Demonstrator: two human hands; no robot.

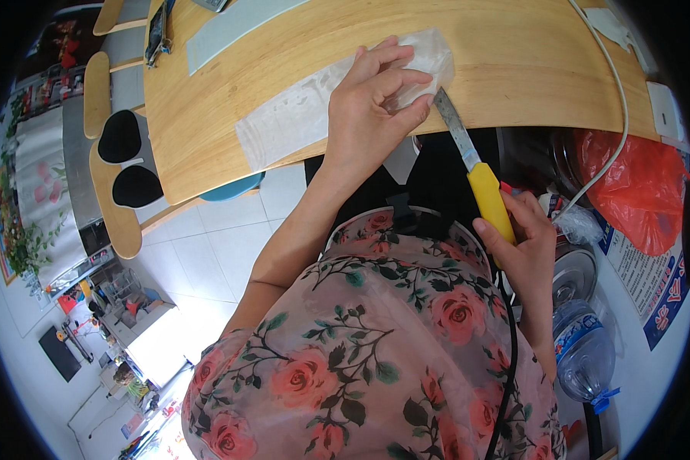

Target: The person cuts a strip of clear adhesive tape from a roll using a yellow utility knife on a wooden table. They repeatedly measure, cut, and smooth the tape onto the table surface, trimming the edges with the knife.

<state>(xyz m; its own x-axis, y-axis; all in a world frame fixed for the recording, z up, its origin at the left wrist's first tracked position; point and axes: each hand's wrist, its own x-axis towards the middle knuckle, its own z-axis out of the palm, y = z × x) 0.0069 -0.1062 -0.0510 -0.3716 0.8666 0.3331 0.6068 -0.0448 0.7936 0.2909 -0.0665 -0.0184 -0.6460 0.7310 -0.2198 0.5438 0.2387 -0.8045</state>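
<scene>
My left hand [374, 98] rests with spread, bent fingers on a translucent plastic bag [299, 118] that lies along the near edge of the wooden table [512, 63]. Under the fingertips the bag's right end is crumpled. In my right hand [523, 236] is the yellow handle of a utility knife [489, 201], held beside my body below the table's edge. Its long metal blade is extended, pointing up and left, and the tip is close to my left thumb, by the bag's edge. Whether the blade touches the bag or the thumb cannot be told.
A pale translucent strip [230, 34] lies at the table's far left. A white cable [615, 75] crosses the right end and hangs down. Below right are a red plastic bag [632, 190] and a large clear bottle [583, 351]. Wooden chairs [112, 195] stand on the left.
</scene>
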